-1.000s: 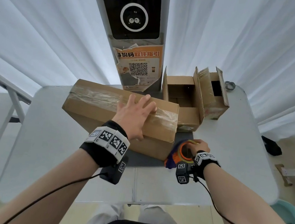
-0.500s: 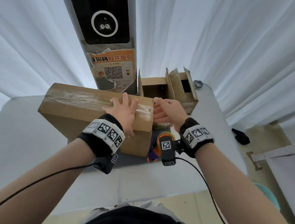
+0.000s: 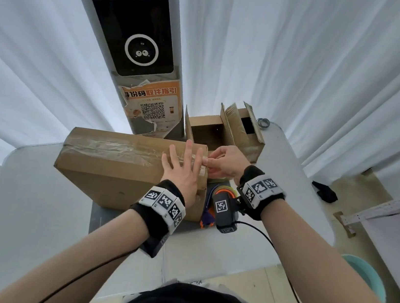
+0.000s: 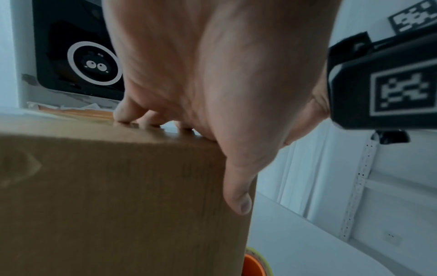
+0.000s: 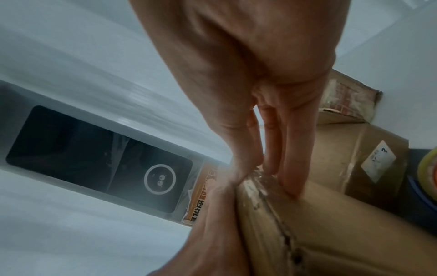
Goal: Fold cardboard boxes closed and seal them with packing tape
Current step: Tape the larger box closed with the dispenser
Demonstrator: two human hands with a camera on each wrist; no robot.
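Long closed cardboard box (image 3: pixel 125 166) lies on the worktop (image 3: pixel 32 204), clear tape strip (image 3: pixel 117 148) running along its top seam. Left hand (image 3: pixel 183 172) flat on the box top near the right end, fingers spread and straight, thumb (image 4: pixel 238 190) hanging down the front face. Right hand (image 3: pixel 225 164) at the box's right top edge, fingertips (image 5: pixel 292 186) pressing the tape end down over the corner, thumb touching the left hand's finger. Tape dispenser (image 3: pixel 212 204), orange and blue, on worktop just right of the box, partly hidden by wrist camera. Two open small boxes (image 3: pixel 224 131) behind. White kiosk pillar (image 3: pixel 135 52) and curtains beyond
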